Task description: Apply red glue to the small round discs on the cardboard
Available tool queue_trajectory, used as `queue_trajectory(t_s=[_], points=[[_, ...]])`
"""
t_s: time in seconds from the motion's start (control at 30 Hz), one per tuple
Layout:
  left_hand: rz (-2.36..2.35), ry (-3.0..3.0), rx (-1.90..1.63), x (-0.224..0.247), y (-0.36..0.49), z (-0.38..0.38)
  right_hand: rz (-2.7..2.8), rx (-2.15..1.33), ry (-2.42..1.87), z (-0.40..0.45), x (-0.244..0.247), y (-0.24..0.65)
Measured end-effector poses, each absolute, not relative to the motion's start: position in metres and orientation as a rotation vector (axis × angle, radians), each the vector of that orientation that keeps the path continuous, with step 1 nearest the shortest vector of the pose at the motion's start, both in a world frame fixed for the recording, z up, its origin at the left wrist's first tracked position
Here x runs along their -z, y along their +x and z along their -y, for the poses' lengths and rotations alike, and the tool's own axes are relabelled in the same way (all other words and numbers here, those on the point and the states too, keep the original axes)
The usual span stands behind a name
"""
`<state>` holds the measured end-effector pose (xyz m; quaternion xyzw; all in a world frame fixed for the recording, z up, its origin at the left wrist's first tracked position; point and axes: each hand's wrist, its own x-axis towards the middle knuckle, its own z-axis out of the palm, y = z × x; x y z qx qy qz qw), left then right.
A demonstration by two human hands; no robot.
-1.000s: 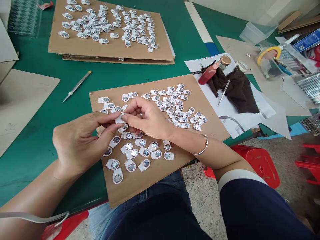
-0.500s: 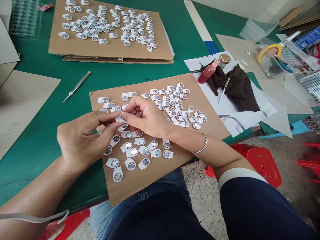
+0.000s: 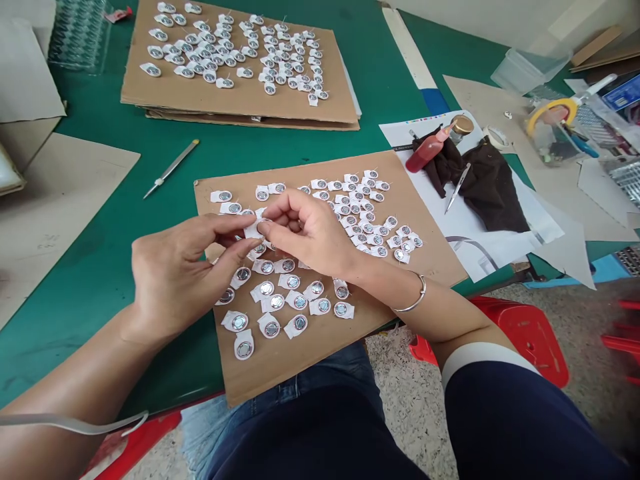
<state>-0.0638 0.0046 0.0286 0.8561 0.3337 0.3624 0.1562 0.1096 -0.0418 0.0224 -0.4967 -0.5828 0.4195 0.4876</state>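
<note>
The green worktop (image 3: pixel 235 150) is seen beneath and all around the fingers (image 3: pixel 225 225). Directly below them, a brown cardboard sheet (image 3: pixel 285 353) is laid, its near side carried out past the worktop's edge. Well beyond the fingers, a cardboard stack (image 3: pixel 210 103) is set, its top covered with many small pieces. To their left, a grey-brown board (image 3: pixel 65 207) is laid flat. To their right, a white printed sheet (image 3: pixel 480 250) is partly covered by a dark cloth (image 3: pixel 500 193).

Above the cardboard sheet, 2 hands are held close together: the left hand (image 3: pixel 175 273) and the right hand (image 3: pixel 320 240).

Far to the right of the fingers and beyond them, a clear plastic box (image 3: pixel 530 67) is placed. Nearer, still on the right, a red bottle (image 3: pixel 425 153) is tilted against the cloth. Beyond the fingers to the left, a slim metal tool (image 3: pixel 173 167) with a yellow end is laid on the worktop; to the right, tweezers (image 3: pixel 457 189) are rested at the cloth's edge. A bracelet (image 3: pixel 417 297) is worn on the right forearm.

Around and below the fingers, silver discs (image 3: pixel 244 348) on white tabs are scattered over the cardboard sheet. The smallest item, 1 white piece (image 3: pixel 251 230), is pinched between the left thumb and index finger, and its opposite edge is gripped by the right thumb and index finger.
</note>
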Motion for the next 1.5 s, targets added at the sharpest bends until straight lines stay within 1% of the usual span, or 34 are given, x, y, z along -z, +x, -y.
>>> queue_trajectory(t_s=[0.07,0.2,0.3,0.47,0.57,0.83,1.03,1.5], points=[[-1.018,2.323,-1.005,-0.031,-0.063,-0.003,1.447,-0.978,-1.22,0.043,-0.023,0.109],[-1.068,1.765,-0.866,-0.034,-0.061,-0.008,1.528,-0.74,-1.253,0.047,-0.029,0.11],[-0.97,1.494,-0.691,-0.031,-0.063,-0.019,1.617,-0.583,-1.243,0.049,-0.033,0.111],[-0.814,1.231,-0.429,-0.025,-0.067,-0.031,1.782,-0.495,-1.212,0.049,-0.03,0.112],[-0.79,1.155,-0.337,-0.027,-0.067,-0.032,1.829,-0.487,-1.186,0.048,-0.026,0.112],[-0.78,1.056,-0.257,-0.03,-0.065,-0.033,1.842,-0.428,-1.127,0.046,-0.023,0.113],[-0.764,1.033,-0.225,-0.029,-0.067,-0.035,1.862,-0.442,-1.149,0.046,-0.024,0.113],[-0.676,0.996,-0.161,-0.035,-0.069,-0.033,1.794,-0.291,-1.029,0.043,-0.019,0.112]])
